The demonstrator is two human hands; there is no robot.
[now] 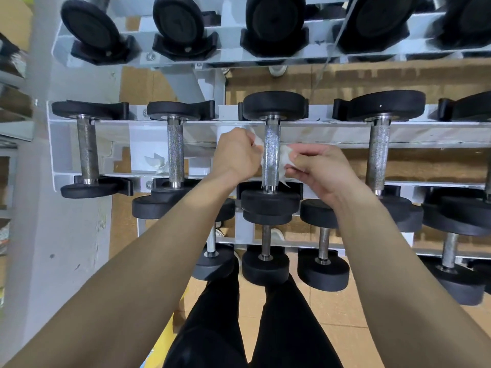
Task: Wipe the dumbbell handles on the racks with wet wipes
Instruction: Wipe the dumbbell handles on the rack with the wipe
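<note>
A black dumbbell with a knurled steel handle [271, 144] lies on the middle tier of the white rack [132, 134]. A white wet wipe [284, 158] passes under and behind that handle. My left hand [236, 155] pinches the wipe's left end just left of the handle. My right hand [316, 168] pinches the right end on the other side. Both hands sit level with the handle's middle. The part of the wipe behind the bar is hidden.
More dumbbells [175, 152] lie left and right on the same tier, with others on the upper tier [276, 25] and lower tier [265, 251]. A crumpled wipe [158, 162] lies on the rack beside the second handle. A grey wall is at left.
</note>
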